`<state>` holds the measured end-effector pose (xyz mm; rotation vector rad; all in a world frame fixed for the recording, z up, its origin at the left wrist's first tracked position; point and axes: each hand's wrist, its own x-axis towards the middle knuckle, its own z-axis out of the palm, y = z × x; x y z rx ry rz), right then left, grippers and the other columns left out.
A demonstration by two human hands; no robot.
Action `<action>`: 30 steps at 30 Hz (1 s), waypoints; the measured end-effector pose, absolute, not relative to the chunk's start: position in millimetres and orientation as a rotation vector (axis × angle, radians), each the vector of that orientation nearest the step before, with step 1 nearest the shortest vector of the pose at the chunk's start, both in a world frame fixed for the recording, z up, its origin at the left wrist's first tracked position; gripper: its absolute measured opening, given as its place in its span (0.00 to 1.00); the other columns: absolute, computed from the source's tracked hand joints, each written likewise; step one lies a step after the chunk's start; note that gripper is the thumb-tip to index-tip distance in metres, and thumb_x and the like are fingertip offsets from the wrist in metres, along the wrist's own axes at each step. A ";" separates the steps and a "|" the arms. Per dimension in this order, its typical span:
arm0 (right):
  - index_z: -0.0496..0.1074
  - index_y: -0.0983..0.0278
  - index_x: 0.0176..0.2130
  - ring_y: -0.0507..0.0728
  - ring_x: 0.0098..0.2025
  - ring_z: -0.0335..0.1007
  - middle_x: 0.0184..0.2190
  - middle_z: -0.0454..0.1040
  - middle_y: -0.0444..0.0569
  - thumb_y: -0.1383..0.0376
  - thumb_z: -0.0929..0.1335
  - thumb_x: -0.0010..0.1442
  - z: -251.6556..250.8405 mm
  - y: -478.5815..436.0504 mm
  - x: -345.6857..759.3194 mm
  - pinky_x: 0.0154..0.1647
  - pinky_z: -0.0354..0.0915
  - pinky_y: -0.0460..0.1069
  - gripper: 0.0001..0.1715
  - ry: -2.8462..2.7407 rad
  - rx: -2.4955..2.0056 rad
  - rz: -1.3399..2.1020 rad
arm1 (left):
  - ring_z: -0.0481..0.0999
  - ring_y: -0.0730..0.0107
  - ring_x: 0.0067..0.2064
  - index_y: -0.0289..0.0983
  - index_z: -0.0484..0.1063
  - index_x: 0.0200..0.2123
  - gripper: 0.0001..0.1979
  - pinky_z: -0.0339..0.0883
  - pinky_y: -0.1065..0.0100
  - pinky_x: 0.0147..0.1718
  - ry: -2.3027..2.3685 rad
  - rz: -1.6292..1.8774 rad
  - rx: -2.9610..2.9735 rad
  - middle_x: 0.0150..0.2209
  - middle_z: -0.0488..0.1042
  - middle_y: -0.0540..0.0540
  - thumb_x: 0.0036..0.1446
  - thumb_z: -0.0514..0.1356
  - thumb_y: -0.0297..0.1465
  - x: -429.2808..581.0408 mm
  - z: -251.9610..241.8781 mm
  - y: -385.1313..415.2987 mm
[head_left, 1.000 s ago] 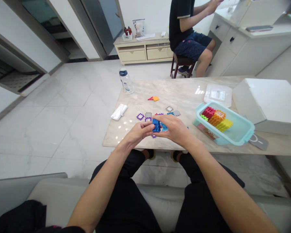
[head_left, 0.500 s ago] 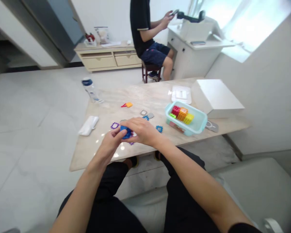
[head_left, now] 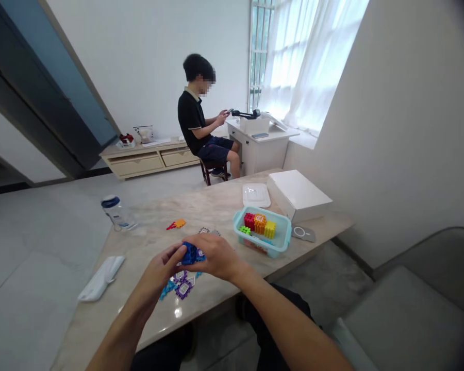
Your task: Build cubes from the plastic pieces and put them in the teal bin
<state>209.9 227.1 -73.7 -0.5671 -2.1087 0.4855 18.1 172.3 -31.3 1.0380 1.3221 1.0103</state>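
Observation:
Between my two hands is a dark blue interlocking block [head_left: 189, 254], cube-like, partly covered by fingers. My left hand [head_left: 163, 265] grips its left side with the thumb pressed on its front. From the right, my right hand [head_left: 215, 256] closes over its top and underside. Purple notched pieces [head_left: 183, 288] and light-blue pieces [head_left: 167, 290] lie on the table just below the hands. Grey notched pieces [head_left: 204, 231] show behind my right hand, partly hidden. An orange piece [head_left: 180, 223] and a small red piece [head_left: 171, 226] lie farther back.
A pale teal bin [head_left: 280, 251] holds red, orange, yellow and green blocks. Around it are a white lid [head_left: 255, 195], a white box [head_left: 299, 190] and a grey phone-like item [head_left: 303, 233]. Leftward are a bottle [head_left: 118, 212] and white packet [head_left: 101, 278]. A person [head_left: 195, 118] sits beyond.
The camera view has tilted upward, so the seated person and window show more fully. Both hands keep hold of the blue block, and more purple and light-blue pieces show beneath them.

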 end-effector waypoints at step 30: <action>0.78 0.62 0.61 0.63 0.58 0.82 0.56 0.84 0.56 0.59 0.82 0.62 -76.8 212.2 207.6 0.63 0.74 0.56 0.32 -2.071 -0.618 0.683 | 0.80 0.65 0.39 0.34 0.87 0.39 0.27 0.71 0.68 0.41 1.205 0.997 0.937 0.39 0.85 0.41 0.48 0.81 0.50 12.8 -44.8 147.0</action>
